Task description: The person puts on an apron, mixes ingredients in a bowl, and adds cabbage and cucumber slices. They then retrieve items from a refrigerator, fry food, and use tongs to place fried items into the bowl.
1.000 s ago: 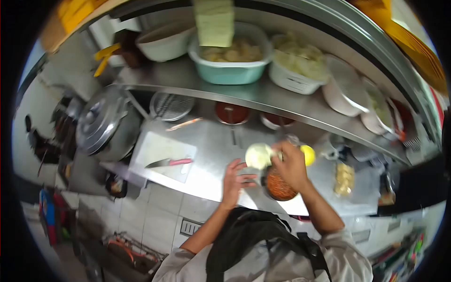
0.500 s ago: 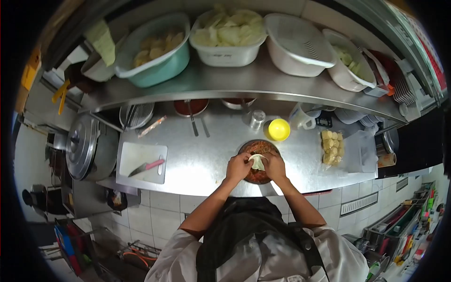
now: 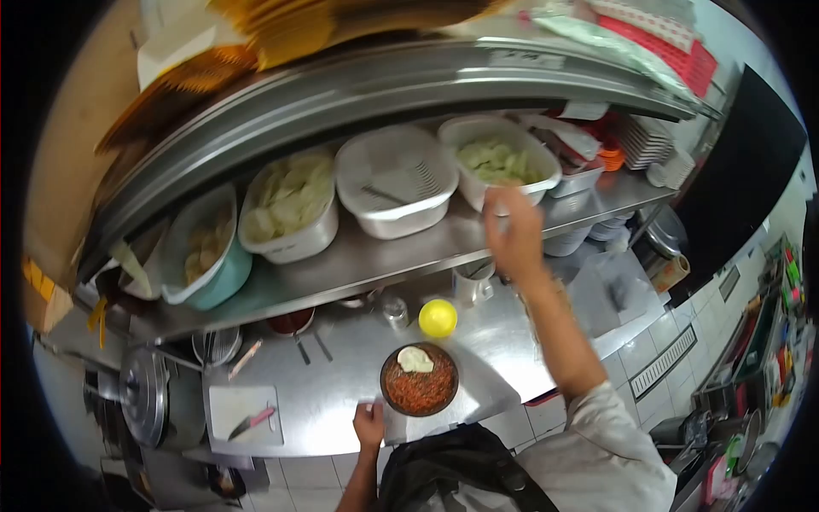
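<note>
A round dark dish (image 3: 435,399) of chunky red filling stands on the steel counter. On the filling, toward its far side, lies a pale, folded flat piece (image 3: 415,359). My left hand (image 3: 369,425) rests at the counter's front edge, left of the dish, its fingers curled in. Raised to the shelf, my right hand (image 3: 514,232) overlaps the front of a white tub (image 3: 546,181) of pale green slices; motion blurs its fingers. A yellow bowl (image 3: 438,318) stands just behind the dish.
Along the shelf (image 3: 299,282) stand a tub of pale slices (image 3: 288,205), a white tub with a grated insert (image 3: 397,179) and a teal tub (image 3: 209,282). A pink-handled knife (image 3: 252,423) lies on the white cutting board (image 3: 223,405). A metal shaker (image 3: 395,313) stands near the bowl.
Both hands have let go of the pale piece, which now lies on the filling. My right hand has risen to the shelf; my left has moved to the counter edge. The view has turned right.
</note>
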